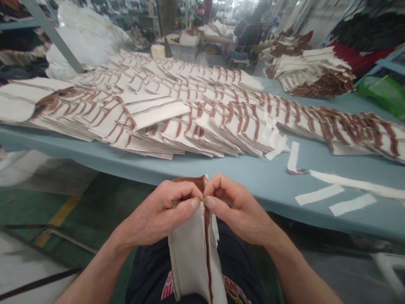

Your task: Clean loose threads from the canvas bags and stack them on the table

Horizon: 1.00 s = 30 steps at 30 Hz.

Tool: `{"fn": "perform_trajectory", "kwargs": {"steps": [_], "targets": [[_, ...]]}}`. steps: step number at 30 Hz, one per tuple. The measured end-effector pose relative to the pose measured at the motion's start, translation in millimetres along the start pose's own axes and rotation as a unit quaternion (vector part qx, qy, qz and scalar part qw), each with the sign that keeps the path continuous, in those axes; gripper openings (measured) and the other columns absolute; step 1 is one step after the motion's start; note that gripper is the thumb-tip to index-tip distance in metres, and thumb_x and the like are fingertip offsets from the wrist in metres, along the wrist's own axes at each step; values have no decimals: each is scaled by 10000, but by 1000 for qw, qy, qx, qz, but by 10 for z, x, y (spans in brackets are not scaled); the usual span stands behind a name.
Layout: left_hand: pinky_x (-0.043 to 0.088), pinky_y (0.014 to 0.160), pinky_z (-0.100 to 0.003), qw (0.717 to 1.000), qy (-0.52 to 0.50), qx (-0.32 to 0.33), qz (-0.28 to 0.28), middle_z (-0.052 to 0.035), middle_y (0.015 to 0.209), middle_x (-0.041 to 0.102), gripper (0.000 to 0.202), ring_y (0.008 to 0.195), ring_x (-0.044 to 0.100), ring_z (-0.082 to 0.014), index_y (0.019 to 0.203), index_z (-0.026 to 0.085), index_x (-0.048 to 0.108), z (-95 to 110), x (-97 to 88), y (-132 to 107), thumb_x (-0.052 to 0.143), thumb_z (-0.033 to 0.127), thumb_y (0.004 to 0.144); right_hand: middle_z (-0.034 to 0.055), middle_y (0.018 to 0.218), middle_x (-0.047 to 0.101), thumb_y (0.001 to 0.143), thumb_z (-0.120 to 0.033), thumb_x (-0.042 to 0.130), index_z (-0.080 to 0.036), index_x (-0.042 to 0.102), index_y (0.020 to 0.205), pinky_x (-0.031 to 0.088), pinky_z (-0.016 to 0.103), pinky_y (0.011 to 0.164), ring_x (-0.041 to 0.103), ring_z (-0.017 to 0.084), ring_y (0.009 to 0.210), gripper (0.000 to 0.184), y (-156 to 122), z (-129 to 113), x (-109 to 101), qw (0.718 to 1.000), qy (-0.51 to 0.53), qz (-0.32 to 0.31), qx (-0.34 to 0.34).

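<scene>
A white fabric piece with a brown trim along one edge hangs over my lap, in front of the table's near edge. My left hand pinches its top edge from the left, fingers closed on the cloth. My right hand pinches the same top edge from the right, thumb tip almost touching the left thumb. The brown trim shows between and just above both thumbs.
A blue-grey table carries long overlapping rows of white pieces with brown trim. Loose white strips lie at the right front. More stacks sit at the back right. A person sits far behind the table.
</scene>
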<state>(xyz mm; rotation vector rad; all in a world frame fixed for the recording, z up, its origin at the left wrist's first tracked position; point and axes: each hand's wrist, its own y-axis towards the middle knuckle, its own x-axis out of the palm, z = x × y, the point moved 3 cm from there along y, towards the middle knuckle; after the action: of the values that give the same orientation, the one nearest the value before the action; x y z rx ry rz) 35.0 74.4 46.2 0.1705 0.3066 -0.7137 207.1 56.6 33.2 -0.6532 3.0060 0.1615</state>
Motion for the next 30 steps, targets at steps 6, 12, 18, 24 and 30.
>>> {"fn": "perform_trajectory", "kwargs": {"steps": [6, 12, 18, 24, 30], "targets": [[362, 605, -197, 1000, 12, -2, -4, 54, 705, 469, 314, 638, 423, -91, 738, 159, 539, 16, -3, -24, 437, 263, 1017, -58, 732, 536, 899, -179, 589, -215, 516, 918, 410, 211, 571, 526, 99, 615, 83, 15, -84, 67, 995, -80, 48, -20], [403, 630, -186, 999, -43, -29, 9, 32, 781, 589, 266, 694, 511, -97, 806, 149, 628, -18, 22, -72, 539, 307, 1001, -35, 787, 619, 906, -183, 609, -209, 562, 948, 424, 218, 612, 571, 104, 662, 69, -34, -95, 89, 989, -131, 69, -26], [372, 585, -172, 997, -76, -25, 13, 44, 748, 571, 187, 649, 473, -81, 816, 148, 664, -71, 50, -89, 631, 265, 958, -14, 806, 625, 988, -322, 601, -186, 611, 917, 430, 216, 594, 544, 108, 657, 154, -73, -47, -21, 998, -63, 4, -27], [411, 627, -167, 997, -76, 1, -5, 39, 738, 602, 173, 667, 521, -88, 817, 158, 672, -41, 25, -142, 622, 229, 966, 2, 814, 701, 962, -189, 617, -184, 654, 944, 431, 196, 573, 589, 103, 653, 41, -136, -189, -88, 981, -160, -13, -105], [398, 593, -157, 999, -27, 24, 2, 48, 712, 593, 159, 632, 516, -78, 795, 165, 679, 9, 9, -119, 633, 192, 944, 3, 755, 705, 946, -93, 569, -173, 652, 911, 431, 207, 603, 584, 100, 619, 120, -145, -306, -69, 942, -278, 1, -189]]}}
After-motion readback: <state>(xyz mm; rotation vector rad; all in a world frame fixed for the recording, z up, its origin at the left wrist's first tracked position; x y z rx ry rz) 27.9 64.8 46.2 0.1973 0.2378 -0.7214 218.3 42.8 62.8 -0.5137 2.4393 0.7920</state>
